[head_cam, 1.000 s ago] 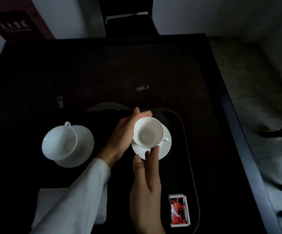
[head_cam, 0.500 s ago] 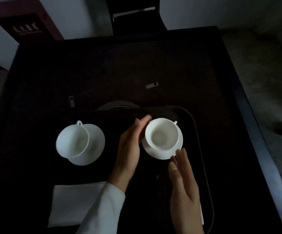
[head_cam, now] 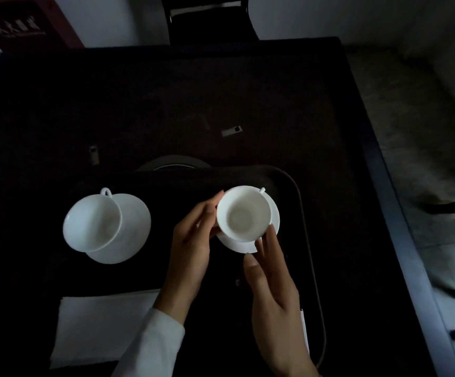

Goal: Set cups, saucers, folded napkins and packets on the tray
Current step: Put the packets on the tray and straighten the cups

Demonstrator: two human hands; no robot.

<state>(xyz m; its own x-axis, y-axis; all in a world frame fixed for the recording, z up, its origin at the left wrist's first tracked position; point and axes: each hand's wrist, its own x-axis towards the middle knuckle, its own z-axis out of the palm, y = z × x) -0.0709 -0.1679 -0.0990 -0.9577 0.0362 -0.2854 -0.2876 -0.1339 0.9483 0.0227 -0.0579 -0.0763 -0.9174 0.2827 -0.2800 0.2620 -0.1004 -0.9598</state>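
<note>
On the right half of the dark tray (head_cam: 307,240), a white cup (head_cam: 244,213) stands on its saucer (head_cam: 275,214), handle toward the far right. My left hand (head_cam: 191,248) cups its left side with the fingers against the wall. The fingertips of my right hand (head_cam: 272,295) rest flat on the cup's near rim and the saucer edge. A second cup (head_cam: 91,221) stands on a saucer (head_cam: 135,227) to the left. A folded white napkin (head_cam: 104,327) lies near left. Only a white packet edge (head_cam: 305,330) shows beside my right wrist.
A grey plate (head_cam: 173,164) peeks out behind the tray's far rim. Two small tags (head_cam: 231,131) (head_cam: 93,153) lie on the dark table. A chair (head_cam: 207,17) stands at the far side. The table edge (head_cam: 384,191) runs down the right, floor beyond it.
The right cup's handle has turned from the right to the far right, and cup and saucer sit farther back. My right hand drew off, then returned to the rim, covering the red packet.
</note>
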